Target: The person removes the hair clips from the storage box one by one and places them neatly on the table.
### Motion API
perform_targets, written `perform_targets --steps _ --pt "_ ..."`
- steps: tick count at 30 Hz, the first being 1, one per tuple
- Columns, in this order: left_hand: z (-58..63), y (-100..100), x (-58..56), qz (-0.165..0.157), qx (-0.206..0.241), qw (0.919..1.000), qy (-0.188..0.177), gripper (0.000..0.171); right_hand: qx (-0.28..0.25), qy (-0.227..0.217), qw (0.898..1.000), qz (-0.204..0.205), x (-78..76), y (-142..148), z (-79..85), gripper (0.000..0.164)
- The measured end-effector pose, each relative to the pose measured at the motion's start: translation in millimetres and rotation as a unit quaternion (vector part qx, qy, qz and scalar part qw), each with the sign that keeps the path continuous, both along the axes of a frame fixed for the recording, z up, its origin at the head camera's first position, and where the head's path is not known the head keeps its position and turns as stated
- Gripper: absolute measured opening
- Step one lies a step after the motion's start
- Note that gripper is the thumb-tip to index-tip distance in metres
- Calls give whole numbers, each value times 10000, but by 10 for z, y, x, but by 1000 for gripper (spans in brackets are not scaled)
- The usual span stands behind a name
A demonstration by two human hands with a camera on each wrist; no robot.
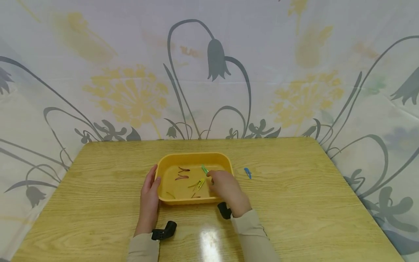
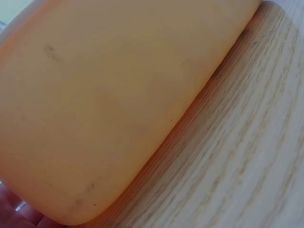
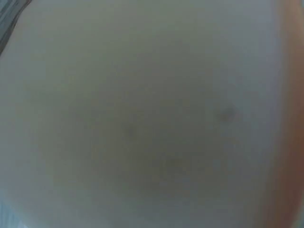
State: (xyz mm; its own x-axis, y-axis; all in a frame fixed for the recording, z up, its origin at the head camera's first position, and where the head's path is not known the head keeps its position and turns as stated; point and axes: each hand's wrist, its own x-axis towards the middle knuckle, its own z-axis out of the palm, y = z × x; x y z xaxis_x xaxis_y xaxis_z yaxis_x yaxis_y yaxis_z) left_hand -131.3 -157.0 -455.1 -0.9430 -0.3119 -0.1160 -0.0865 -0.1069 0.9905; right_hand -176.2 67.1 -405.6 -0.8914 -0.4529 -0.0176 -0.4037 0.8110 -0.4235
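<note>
A yellow plastic tray (image 1: 183, 200) stands on the table. My left hand (image 1: 150, 196) grips its left side, thumb at the rim and fingers along the outer wall. In the left wrist view, the tray's outer wall (image 2: 118, 104) fills most of the picture, with fingertips at its lower corner. My right hand (image 1: 226, 189) reaches over the tray's right part, its curled fingers pinching a green hair clip (image 1: 204, 169), partly hidden beneath them. Also inside lie a yellow hair clip (image 1: 200, 184) and several reddish and dark clips (image 1: 182, 177). The right wrist view is mostly a pale blur.
A blue hair clip (image 1: 247, 173) lies on the wooden table (image 1: 294, 203) just right of the tray. A thin yellowish clip (image 1: 171, 195) is near the tray's front left corner. Behind the table hangs a flower-patterned cloth (image 1: 203, 109).
</note>
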Motion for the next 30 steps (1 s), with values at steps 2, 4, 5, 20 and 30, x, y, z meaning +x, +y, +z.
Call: perform_targets --steps 2,4,5,20,30 --pt "-4 -1 4 13 -24 10000 -1 39 -74 -212 9997 70 -4 -5 -12 35" --pt "-10 1 8 16 -46 10000 -8 39 -109 -423 9990 128 -6 -7 -22 40" --pt "-12 1 9 18 -46 10000 -13 39 -109 -476 9986 179 -9 -7 -28 41" --pt "-7 3 11 -15 -60 9999 99 40 482 -363 9970 479 -28 -38 -65 14" --pt "-4 10 4 -12 -36 10000 32 41 623 -544 9961 319 8 -52 -49 12"
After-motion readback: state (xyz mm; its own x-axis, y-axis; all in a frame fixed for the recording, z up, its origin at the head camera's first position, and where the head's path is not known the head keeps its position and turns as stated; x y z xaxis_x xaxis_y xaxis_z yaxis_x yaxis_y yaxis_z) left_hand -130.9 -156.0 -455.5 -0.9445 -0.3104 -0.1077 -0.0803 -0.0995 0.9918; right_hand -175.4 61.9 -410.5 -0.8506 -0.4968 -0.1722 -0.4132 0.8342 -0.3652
